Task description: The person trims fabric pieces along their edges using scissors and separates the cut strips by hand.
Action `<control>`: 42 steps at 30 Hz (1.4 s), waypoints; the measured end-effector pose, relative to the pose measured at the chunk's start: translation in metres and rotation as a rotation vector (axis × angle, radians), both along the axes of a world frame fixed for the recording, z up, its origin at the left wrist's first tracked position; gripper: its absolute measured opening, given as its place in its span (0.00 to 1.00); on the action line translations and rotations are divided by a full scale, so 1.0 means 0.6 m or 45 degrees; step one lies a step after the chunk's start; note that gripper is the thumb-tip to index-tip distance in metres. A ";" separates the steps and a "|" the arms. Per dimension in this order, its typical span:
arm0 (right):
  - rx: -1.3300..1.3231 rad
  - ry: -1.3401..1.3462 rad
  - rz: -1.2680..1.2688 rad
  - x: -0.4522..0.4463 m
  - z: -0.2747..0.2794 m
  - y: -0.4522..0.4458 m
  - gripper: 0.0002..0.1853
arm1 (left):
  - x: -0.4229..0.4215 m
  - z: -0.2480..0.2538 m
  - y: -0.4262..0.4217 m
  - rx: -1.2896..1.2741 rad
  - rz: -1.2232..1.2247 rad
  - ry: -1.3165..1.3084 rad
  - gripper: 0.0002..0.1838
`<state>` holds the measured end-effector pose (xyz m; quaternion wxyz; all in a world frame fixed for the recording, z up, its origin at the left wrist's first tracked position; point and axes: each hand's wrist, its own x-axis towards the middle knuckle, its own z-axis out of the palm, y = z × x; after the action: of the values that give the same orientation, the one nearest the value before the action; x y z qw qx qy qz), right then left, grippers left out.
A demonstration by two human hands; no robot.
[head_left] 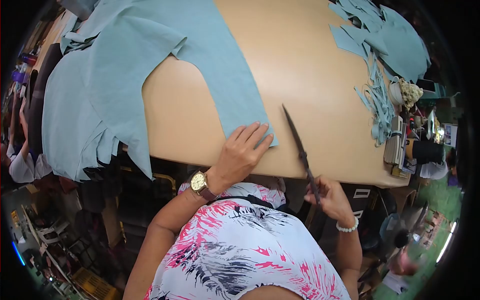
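My left hand [245, 150] lies flat with fingers stretched out on the near end of a strip of blue-green fabric [227, 75], at the table's front edge. The strip runs away from me and joins a larger spread of the same cloth at the left. In my right hand [330, 196] is a pair of dark scissors [299, 145], gripped by the handles. Their blades look closed together and point away from me over the tabletop, to the right of the fabric and apart from it.
The tan table [310, 65] has a rounded front edge. Fabric offcuts [380, 35] pile up at the far right, with thin cloth strips [380, 102] nearer. Beside them stands a stack of books or boxes [396, 142]. Cloth hangs over the left edge. Other people [25, 167] are at the far left.
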<state>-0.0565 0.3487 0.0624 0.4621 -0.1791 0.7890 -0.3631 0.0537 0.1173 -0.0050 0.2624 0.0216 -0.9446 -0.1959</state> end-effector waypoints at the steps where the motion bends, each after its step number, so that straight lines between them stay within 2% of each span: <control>1: -0.026 -0.132 -0.052 0.011 -0.002 0.013 0.11 | -0.001 -0.001 0.000 0.003 -0.012 0.016 0.16; 5: 0.198 -0.363 -0.074 0.033 0.001 0.042 0.16 | 0.000 -0.004 0.000 0.018 -0.035 0.051 0.15; 8: 0.124 -0.435 -0.066 0.038 0.010 0.053 0.20 | 0.000 -0.006 -0.001 0.019 -0.038 0.053 0.15; 11: 0.074 -0.350 0.110 0.043 0.014 0.038 0.26 | -0.001 -0.002 -0.001 0.007 -0.056 0.063 0.15; 14: 0.023 -0.317 0.088 0.047 0.012 0.014 0.23 | -0.002 -0.002 -0.001 0.002 -0.069 0.071 0.15; 26: -0.062 -0.231 0.092 0.051 -0.009 -0.024 0.27 | -0.002 -0.004 -0.001 -0.025 -0.085 0.085 0.14; 42: -0.008 -0.316 -0.087 0.071 -0.007 -0.004 0.21 | -0.002 -0.002 -0.001 -0.042 -0.099 0.089 0.14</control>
<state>-0.0140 0.3464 0.0581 0.5429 -0.1072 0.7303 -0.4005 0.0522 0.1170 -0.0063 0.2877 -0.0263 -0.9381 -0.1909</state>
